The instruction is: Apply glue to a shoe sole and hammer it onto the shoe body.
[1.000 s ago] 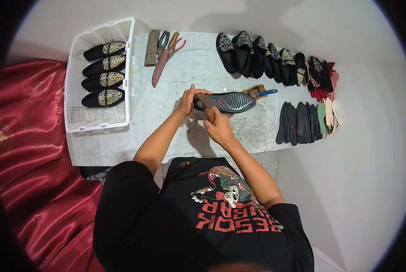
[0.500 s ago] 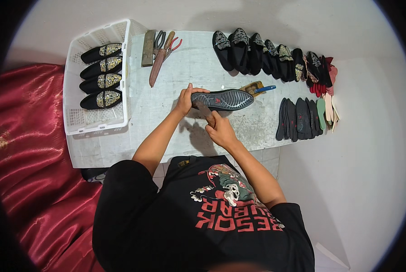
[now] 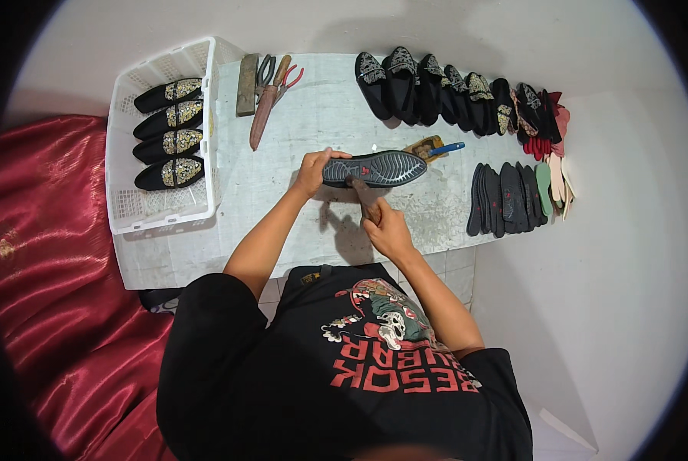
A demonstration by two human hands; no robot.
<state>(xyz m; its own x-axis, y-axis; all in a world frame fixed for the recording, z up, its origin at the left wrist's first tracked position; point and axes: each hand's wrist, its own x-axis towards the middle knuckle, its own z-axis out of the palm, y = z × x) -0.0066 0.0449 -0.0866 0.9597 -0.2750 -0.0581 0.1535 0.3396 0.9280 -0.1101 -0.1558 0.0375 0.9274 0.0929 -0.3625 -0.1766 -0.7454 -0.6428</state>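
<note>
In the head view, held the black shoe point(image 3: 382, 170) sole-up over the worktop point(image 3: 282, 230), apparently lifted, judging by the shadow. Closed the left hand point(image 3: 311, 172) around the blunt end, with fingers bent over the far edge and partly hidden, leaving most of the tread bare toward the tool. Gripped a wooden-handled tool point(image 3: 370, 203) in the right hand point(image 3: 392, 232), with fingers curled snugly round the handle, probably for a firm hold, and angled its head at the sole's near edge; could not tell whether in contact. Saw four patterned shoes point(image 3: 171, 144) side by side in the white basket point(image 3: 159, 223), likely to protect their decorated fronts. Also saw a blue-handled brush point(image 3: 449, 148) resting in a small yellowish tray point(image 3: 418, 148), just beyond the shoe.
</note>
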